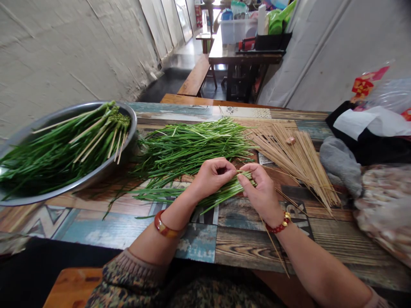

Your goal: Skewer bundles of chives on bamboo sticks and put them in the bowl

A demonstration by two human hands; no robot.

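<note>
My left hand [214, 176] is closed, its fingertips pinching at the pale cut ends of a small bunch of garlic chives [221, 195]. Facing it, my right hand [261, 188] has thumb and forefinger closed on the same stem ends. A thin bamboo skewer [275, 248] slants out from beneath the right hand toward the table's front edge; its upper part is hidden. Just beyond the hands lies a larger heap of loose garlic chives [199, 145]. To the right, many bamboo skewers [295, 160] are fanned out, with a small pinkish piece [290, 140] on top.
A metal basin [133, 124] at left holds skewered chive bundles [105, 128]. At right are a grey mesh bundle [340, 162], a plastic bag of pale pieces [385, 205] and white paper [356, 122]. Beyond stand a bench [195, 77] and another table [218, 49].
</note>
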